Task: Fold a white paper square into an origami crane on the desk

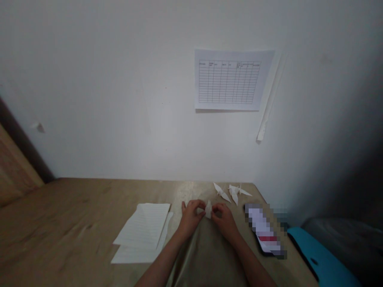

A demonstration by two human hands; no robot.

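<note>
A small folded piece of white paper (208, 210) is pinched between my two hands, over the table's near middle. My left hand (191, 215) grips its left side with thumb and fingertips, the little finger sticking out. On the other side, my right hand (224, 217) closes its thumb and fingers on the paper's right edge. Just beyond my right hand lie folded paper cranes (222, 193), white with pointed wings; a further group of folded paper (235, 192) overlaps beside them. To the left of my left hand rests a stack of lined paper sheets (143, 225).
A phone (265, 231), its screen blurred out, lies right of my right hand. The brown-covered table (74, 227) meets a white wall, where a printed table sheet (230, 81) hangs. A blue chair-like object (323, 255) stands beyond the table's right edge.
</note>
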